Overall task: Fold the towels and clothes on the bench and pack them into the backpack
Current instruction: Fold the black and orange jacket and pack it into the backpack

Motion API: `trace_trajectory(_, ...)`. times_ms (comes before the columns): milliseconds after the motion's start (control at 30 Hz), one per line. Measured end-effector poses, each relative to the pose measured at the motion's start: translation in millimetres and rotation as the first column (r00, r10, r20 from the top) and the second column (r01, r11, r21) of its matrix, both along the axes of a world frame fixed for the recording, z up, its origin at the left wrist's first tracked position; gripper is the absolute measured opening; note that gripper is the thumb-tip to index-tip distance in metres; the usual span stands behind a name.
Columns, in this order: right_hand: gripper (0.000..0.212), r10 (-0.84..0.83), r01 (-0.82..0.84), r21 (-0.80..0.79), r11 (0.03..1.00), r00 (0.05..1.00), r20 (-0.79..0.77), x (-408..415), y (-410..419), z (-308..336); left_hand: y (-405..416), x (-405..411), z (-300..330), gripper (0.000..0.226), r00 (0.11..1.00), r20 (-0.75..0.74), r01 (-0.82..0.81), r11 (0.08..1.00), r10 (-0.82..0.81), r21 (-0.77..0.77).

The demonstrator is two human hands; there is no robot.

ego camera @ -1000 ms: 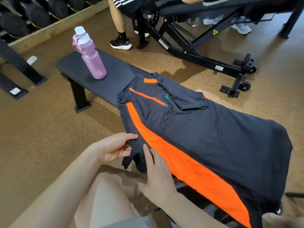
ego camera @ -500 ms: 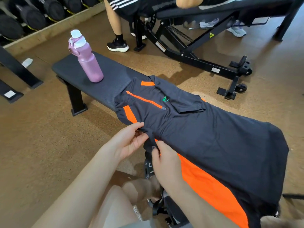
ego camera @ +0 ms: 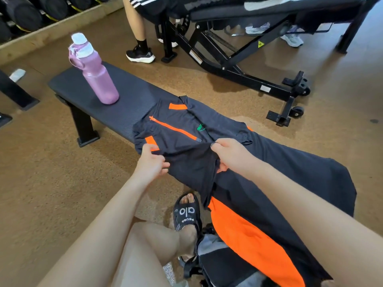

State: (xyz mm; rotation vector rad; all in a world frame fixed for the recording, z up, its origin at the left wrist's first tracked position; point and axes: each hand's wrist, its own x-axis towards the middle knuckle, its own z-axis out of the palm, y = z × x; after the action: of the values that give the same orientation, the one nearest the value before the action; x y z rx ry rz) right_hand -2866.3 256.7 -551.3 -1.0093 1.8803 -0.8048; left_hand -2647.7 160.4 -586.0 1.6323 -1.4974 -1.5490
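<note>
Both hands grip the jacket's sleeve: left hand (ego camera: 152, 161) pinches its near edge, right hand (ego camera: 229, 156) holds its far edge, lifted over the jacket (ego camera: 269, 179) spread on the counter (ego camera: 128, 94). Best to lay the sleeve flat across the chest, edges squared, no bunching. Under the hem a backpack (ego camera: 223, 264) is mostly hidden. Farther off stands a bottle (ego camera: 97, 77).

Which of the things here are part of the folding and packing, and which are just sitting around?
Part of the job:
- dark jacket with orange stripes, gripped by the left hand and right hand
- bench it lies on
- backpack on the floor

Just lying about:
- pink bottle standing on the bench
- black workout bench behind
</note>
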Motion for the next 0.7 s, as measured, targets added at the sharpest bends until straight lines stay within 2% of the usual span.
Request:
trace_trajectory(33,0.028,0.016,-0.015,0.016,1.0,1.0,-0.027,-6.8,-3.9,0.5,-6.1,5.4,-5.5,0.048,0.979,0.171,0.137,0.982,-0.114,-0.128)
trace_trajectory(100,0.027,0.025,-0.023,0.055,0.998,0.999,-0.038,-19.4,-10.2,0.7,-16.1,14.8,-14.3,0.061,0.878,0.408,0.359,0.909,-0.251,-0.213)
trace_trajectory(233,0.029,0.047,-0.043,0.1,0.994,0.998,-0.034,-43.5,-14.1,-2.4,-32.6,21.5,-30.9,0.041,0.81,0.535,0.412,0.882,-0.24,-0.229)
trace_trajectory(300,0.022,0.009,-0.021,0.11,0.994,0.995,0.104,-50.9,-12.7,-6.3,-41.0,19.5,-34.4,0.025,0.803,0.569,0.387,0.882,-0.178,-0.271)
trace_trajectory(367,0.006,-0.057,0.022,0.115,0.993,0.947,0.316,-54.2,-11.0,-10.1,-50.2,18.6,-34.9,0.017,0.789,0.6,0.372,0.88,-0.131,-0.296)
trace_trajectory(400,0.01,-0.092,0.047,0.123,0.991,0.915,0.392,-55.4,-10.8,-12.9,-54.1,18.7,-34.6,0.015,0.778,0.616,0.376,0.877,-0.123,-0.3)
trace_trajectory(433,0.023,-0.124,0.068,0.141,0.988,0.893,0.433,-56.8,-11.4,-16.0,-57.5,19.1,-34.5,0.013,0.771,0.627,0.382,0.871,-0.115,-0.309)
trace_trajectory(467,0.03,-0.144,0.082,0.159,0.984,0.891,0.43,-57.8,-13.1,-19.7,-60.6,19.7,-34.4,0.012,0.771,0.628,0.381,0.867,-0.105,-0.323)
trace_trajectory(533,0.03,-0.151,0.109,0.161,0.981,0.949,0.276,-56.6,-18.3,-26.0,-63.9,20.9,-34.1,0.011,0.789,0.61,0.344,0.874,-0.07,-0.344)
trace_trajectory(600,0.025,-0.14,0.145,0.101,0.984,0.989,-0.053,-54.1,-22.7,-33.1,-64.6,21.0,-35.2,0.012,0.797,0.602,0.306,0.884,-0.035,-0.353)
trace_trajectory(633,0.023,-0.124,0.139,0.062,0.988,0.971,-0.202,-52.0,-23.2,-36.4,-64.7,20.7,-36.5,0.013,0.792,0.61,0.293,0.89,-0.021,-0.35)
trace_trajectory(700,0.024,-0.079,0.087,0.007,0.996,0.93,-0.359,-46.2,-19.7,-43.7,-65.1,19.5,-37.9,0.018,0.767,0.641,0.276,0.902,0.002,-0.332)
